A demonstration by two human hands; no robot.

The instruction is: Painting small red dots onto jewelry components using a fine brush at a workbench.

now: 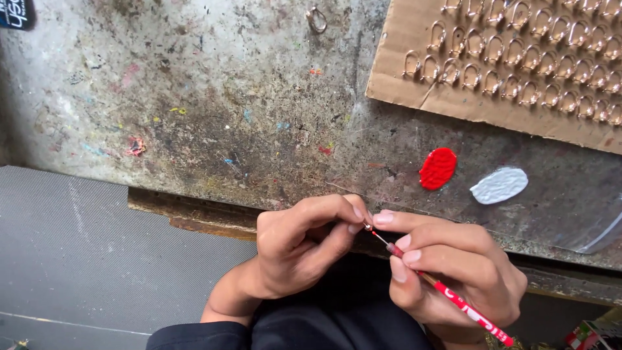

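Right now the left hand (298, 243) is pinching something tiny between thumb and forefinger, fingers closed tight together on it, just off the near edge of the workbench (214, 123). The right hand (453, 272) is gripping a thin red brush (447, 295) like a pen, fingers clamped round the shaft, and its tip is meeting the small piece (367, 226) right where the two hands are touching. Both hands are bracing against each other, and to my eye that is the thing to keep doing: a light, steady dab with the very tip, the small piece turned slowly rather than the brush swung about.

Just beyond the right hand, a blob of red paint (438, 168) and a blob of white paint (499, 185) are sitting side by side on a clear sheet (583, 227). Further out past those, a cardboard sheet (421, 39) is carrying rows of small metal rings (518, 71), and one loose ring (317, 20) is lying well away beyond the left hand.

What the left hand is actually holding I cannot make out; the fingers are covering nearly all of it, and only a glint is showing. The brush tip is too fine to read for colour. The cardboard is running out of view at the top and right, and the brush handle's end is nearly cut off below.
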